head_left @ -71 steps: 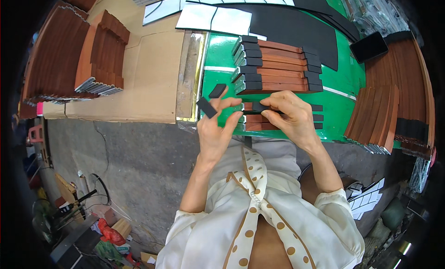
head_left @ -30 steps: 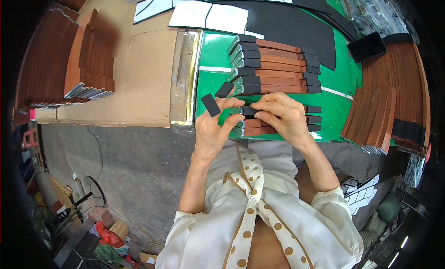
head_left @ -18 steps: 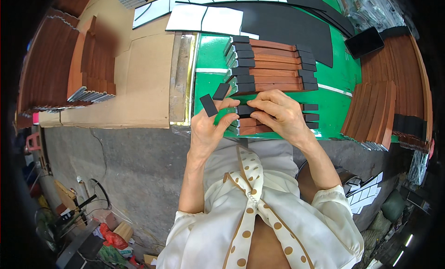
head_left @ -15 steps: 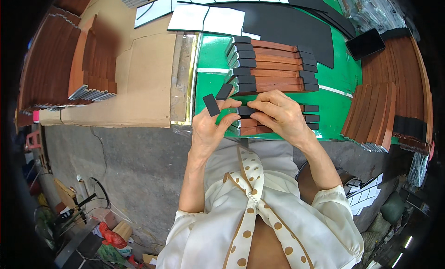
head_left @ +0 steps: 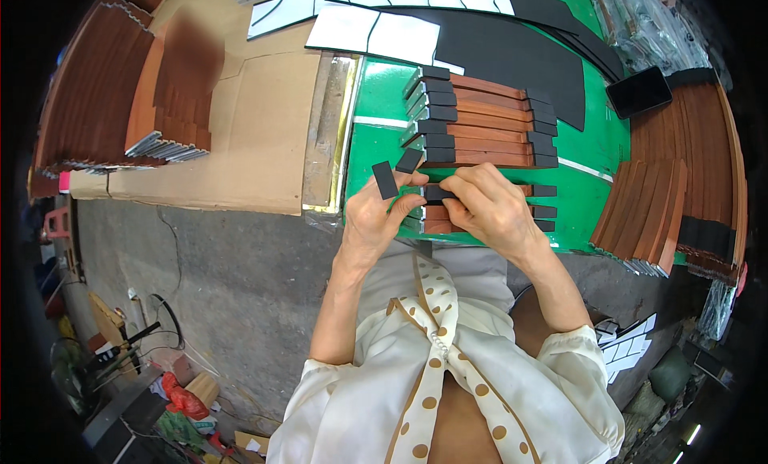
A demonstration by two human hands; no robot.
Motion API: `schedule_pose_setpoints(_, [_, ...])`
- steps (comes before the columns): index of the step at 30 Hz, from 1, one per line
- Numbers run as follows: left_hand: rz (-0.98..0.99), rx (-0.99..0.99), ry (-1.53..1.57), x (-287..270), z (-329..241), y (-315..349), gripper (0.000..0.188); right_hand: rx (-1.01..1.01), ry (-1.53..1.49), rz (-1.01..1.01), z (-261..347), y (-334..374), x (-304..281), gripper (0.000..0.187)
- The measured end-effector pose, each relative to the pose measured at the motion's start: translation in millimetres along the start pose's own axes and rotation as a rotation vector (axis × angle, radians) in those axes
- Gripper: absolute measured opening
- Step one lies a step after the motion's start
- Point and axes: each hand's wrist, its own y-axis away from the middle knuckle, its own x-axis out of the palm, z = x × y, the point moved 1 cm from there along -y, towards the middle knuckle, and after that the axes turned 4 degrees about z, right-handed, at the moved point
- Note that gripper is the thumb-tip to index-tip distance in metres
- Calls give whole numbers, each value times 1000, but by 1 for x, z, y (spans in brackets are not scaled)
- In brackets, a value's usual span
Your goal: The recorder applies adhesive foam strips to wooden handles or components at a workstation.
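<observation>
My left hand is bent around the left end of a reddish-brown wooden slat, its thumb and fingertips against a black pad wrapped there. From the right, my right hand pinches that same pad between thumb and bent fingers. Two loose black strips, one upright and one tilted, stick out at the backs of my left fingers. The slat's middle is hidden under my right hand. Just beyond lies a row of slats with black pads on both ends.
Slats are stacked on brown cardboard at left and at right. A black phone rests on the right stack. White-backed sheets and a black sheet lie at the far side of the green tabletop.
The whole view has shifted a little, so the table things sit farther right. Both hands stay at the same pad, with only slight finger movement.
</observation>
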Motion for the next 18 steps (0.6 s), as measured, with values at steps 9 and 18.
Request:
schedule_pose_setpoints(9, [-1, -50, 76, 0, 1, 3, 37, 79, -106, -32, -7, 6, -3, 25])
schedule_pose_setpoints(18, [-2, -57, 86, 1, -1, 2, 51, 78, -104, 35, -8, 4, -2, 25])
